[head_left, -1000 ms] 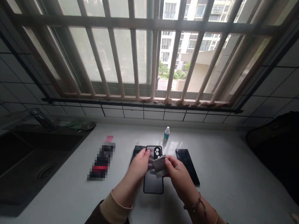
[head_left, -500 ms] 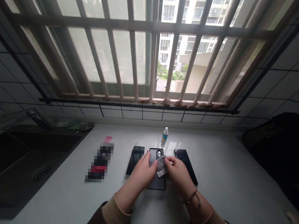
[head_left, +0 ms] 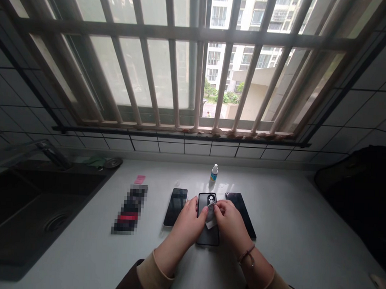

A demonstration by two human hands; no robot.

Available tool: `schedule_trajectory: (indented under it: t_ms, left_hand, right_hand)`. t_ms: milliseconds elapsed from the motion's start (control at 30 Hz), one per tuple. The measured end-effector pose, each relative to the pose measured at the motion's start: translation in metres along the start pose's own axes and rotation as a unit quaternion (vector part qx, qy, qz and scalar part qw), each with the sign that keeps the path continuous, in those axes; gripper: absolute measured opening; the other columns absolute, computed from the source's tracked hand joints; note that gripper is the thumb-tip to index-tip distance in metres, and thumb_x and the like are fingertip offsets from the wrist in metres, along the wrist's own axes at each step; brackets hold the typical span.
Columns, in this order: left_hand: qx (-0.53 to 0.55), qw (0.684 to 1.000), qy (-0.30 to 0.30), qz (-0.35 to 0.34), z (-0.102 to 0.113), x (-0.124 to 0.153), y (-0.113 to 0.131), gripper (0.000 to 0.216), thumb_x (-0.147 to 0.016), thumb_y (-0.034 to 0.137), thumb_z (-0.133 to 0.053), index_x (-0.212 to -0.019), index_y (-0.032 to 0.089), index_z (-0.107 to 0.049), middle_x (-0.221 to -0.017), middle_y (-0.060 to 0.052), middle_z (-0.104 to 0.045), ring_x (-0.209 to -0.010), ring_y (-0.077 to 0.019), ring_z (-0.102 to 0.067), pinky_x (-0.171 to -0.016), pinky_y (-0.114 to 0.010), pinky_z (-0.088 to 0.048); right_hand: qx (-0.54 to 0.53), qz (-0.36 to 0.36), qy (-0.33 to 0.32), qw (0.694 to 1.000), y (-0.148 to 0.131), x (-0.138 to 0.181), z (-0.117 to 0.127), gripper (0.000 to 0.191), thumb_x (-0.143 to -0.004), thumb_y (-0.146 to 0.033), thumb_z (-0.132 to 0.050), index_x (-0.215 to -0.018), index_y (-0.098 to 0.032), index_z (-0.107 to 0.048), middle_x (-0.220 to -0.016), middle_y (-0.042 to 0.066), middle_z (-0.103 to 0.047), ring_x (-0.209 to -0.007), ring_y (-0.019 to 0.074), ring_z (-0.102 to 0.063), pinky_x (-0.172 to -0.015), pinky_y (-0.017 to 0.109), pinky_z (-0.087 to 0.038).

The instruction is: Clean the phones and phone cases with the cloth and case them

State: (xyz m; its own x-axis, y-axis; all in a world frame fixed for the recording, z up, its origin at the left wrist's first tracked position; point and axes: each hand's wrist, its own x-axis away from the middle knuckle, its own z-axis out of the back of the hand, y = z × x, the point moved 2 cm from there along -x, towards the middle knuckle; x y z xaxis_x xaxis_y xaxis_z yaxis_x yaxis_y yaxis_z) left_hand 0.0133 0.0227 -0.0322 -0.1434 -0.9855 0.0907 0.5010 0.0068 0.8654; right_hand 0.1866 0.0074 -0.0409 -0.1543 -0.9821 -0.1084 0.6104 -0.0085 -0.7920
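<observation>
Phone case (head_left: 208, 238), black-rimmed and with a camera cutout at its far end, is in the middle, just in front of the person; whether it lies on the countertop (head_left: 288, 217) or is held slightly above, I cannot tell. Over it is a small grey cloth (head_left: 210, 223). The right hand (head_left: 232, 218) has its thumb and fingers brought together, pinching this cloth. The left hand (head_left: 190, 217) is half curled along the left edge of the case, with its thumb by the cloth; how firmly it grips, and which of the two, is not clear.

In my judgement, the cloth is handled well here if the case is steadied by its rim, the pinch stays light, and the fingertips do not press the clear panel.

Counting outward: one case, one cloth, and two phones, one dark-screened phone (head_left: 176, 207) on the left and one black phone (head_left: 241, 214) on the right, partly behind the right hand. Beyond stands one small white-capped bottle (head_left: 214, 174), upright. Further left are one pink packet (head_left: 140, 179) and one pixelated item (head_left: 130, 212), then one sink (head_left: 27, 205) with one faucet (head_left: 53, 153).
</observation>
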Motion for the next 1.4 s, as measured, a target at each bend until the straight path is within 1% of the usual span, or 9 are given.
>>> schedule_trajectory:
  t_ms: [233, 433, 567, 767, 933, 1033, 1200, 1300, 1400]
  left_hand:
    - [-0.022, 1.000, -0.011, -0.019, 0.003, 0.003, 0.009, 0.061, -0.096, 0.045, -0.054, -0.148, 0.013, -0.058, -0.151, -0.020, -0.062, -0.143, -0.0321, -0.055, -0.121, -0.039, -0.039]
    - [-0.097, 0.995, -0.022, 0.017, 0.006, 0.007, 0.019, 0.076, -0.097, 0.047, -0.051, -0.161, 0.007, -0.042, -0.166, -0.022, -0.045, -0.156, -0.0327, -0.042, -0.127, -0.040, -0.031]
    - [-0.111, 0.993, -0.022, 0.023, 0.005, 0.007, 0.017, 0.082, -0.096, 0.050, -0.052, -0.163, 0.005, -0.038, -0.169, -0.023, -0.041, -0.158, -0.0325, -0.038, -0.129, -0.040, -0.029]
    - [-0.034, 0.999, 0.010, 0.007, 0.004, 0.008, 0.013, 0.080, -0.091, 0.052, -0.061, -0.158, 0.010, -0.048, -0.165, -0.023, -0.046, -0.157, -0.0368, -0.038, -0.130, -0.043, -0.025]
    - [0.080, 0.991, 0.020, -0.106, 0.010, 0.022, 0.036, 0.064, -0.094, 0.051, -0.065, -0.148, 0.015, -0.061, -0.158, -0.019, -0.055, -0.152, -0.0361, -0.045, -0.130, -0.047, -0.029]
    - [0.214, 0.971, -0.076, -0.075, -0.005, 0.030, 0.042, 0.059, -0.097, 0.057, -0.064, -0.143, 0.019, -0.066, -0.150, -0.017, -0.063, -0.142, -0.0349, -0.057, -0.123, -0.047, -0.041]
    - [0.435, 0.883, -0.170, 0.051, -0.058, 0.036, 0.032, 0.073, -0.091, 0.067, -0.071, -0.144, 0.018, -0.065, -0.153, -0.016, -0.061, -0.151, -0.0345, -0.048, -0.129, -0.047, -0.033]
    - [0.497, 0.835, -0.213, 0.104, -0.083, 0.036, 0.027, 0.081, -0.089, 0.071, -0.072, -0.148, 0.017, -0.061, -0.156, -0.017, -0.057, -0.157, -0.0329, -0.039, -0.131, -0.044, -0.027]
    - [0.510, 0.824, -0.220, 0.113, -0.089, 0.036, 0.028, 0.080, -0.090, 0.072, -0.069, -0.149, 0.019, -0.059, -0.161, -0.017, -0.052, -0.160, -0.0307, -0.034, -0.131, -0.041, -0.025]
  right_hand:
    - [0.015, -0.007, -0.048, 0.999, -0.010, 0.005, 0.000, 0.031, -0.100, -0.034, -0.053, -0.094, -0.020, -0.079, -0.125, 0.014, -0.079, -0.117, 0.0292, -0.073, -0.101, 0.036, -0.052]
    - [0.039, 0.012, -0.038, 0.998, -0.012, 0.006, 0.001, 0.029, -0.101, -0.030, -0.051, -0.091, -0.020, -0.077, -0.130, 0.015, -0.075, -0.128, 0.0287, -0.068, -0.105, 0.035, -0.050]
    - [0.083, 0.032, -0.011, 0.996, -0.009, 0.002, 0.008, 0.025, -0.101, -0.028, -0.049, -0.095, -0.018, -0.072, -0.121, 0.015, -0.072, -0.106, 0.0249, -0.071, -0.097, 0.033, -0.052]
    - [0.159, 0.029, 0.025, 0.987, 0.000, -0.007, 0.020, 0.025, -0.102, -0.027, -0.046, -0.094, -0.019, -0.069, -0.108, 0.014, -0.071, -0.101, 0.0272, -0.068, -0.093, 0.037, -0.051]
    - [0.264, 0.015, 0.047, 0.963, 0.010, -0.018, 0.035, 0.035, -0.106, -0.025, -0.038, -0.095, -0.019, -0.071, -0.110, 0.015, -0.072, -0.106, 0.0268, -0.067, -0.097, 0.035, -0.050]
    - [0.318, 0.008, 0.043, 0.947, 0.015, -0.020, 0.046, 0.037, -0.106, -0.018, -0.037, -0.101, -0.016, -0.074, -0.113, 0.019, -0.073, -0.113, 0.0308, -0.064, -0.099, 0.040, -0.049]
    - [0.381, 0.028, -0.010, 0.924, 0.019, -0.013, 0.054, 0.031, -0.094, -0.001, -0.047, -0.094, -0.010, -0.077, -0.106, 0.027, -0.072, -0.111, 0.0395, -0.063, -0.086, 0.046, -0.052]
    - [0.401, 0.029, -0.032, 0.915, 0.021, -0.011, 0.053, 0.030, -0.094, 0.000, -0.049, -0.091, -0.008, -0.077, -0.101, 0.028, -0.071, -0.102, 0.0390, -0.066, -0.080, 0.045, -0.053]
    - [0.404, 0.017, -0.038, 0.914, 0.026, -0.013, 0.052, 0.026, -0.095, -0.004, -0.051, -0.090, -0.009, -0.077, -0.102, 0.027, -0.071, -0.100, 0.0384, -0.067, -0.080, 0.046, -0.053]
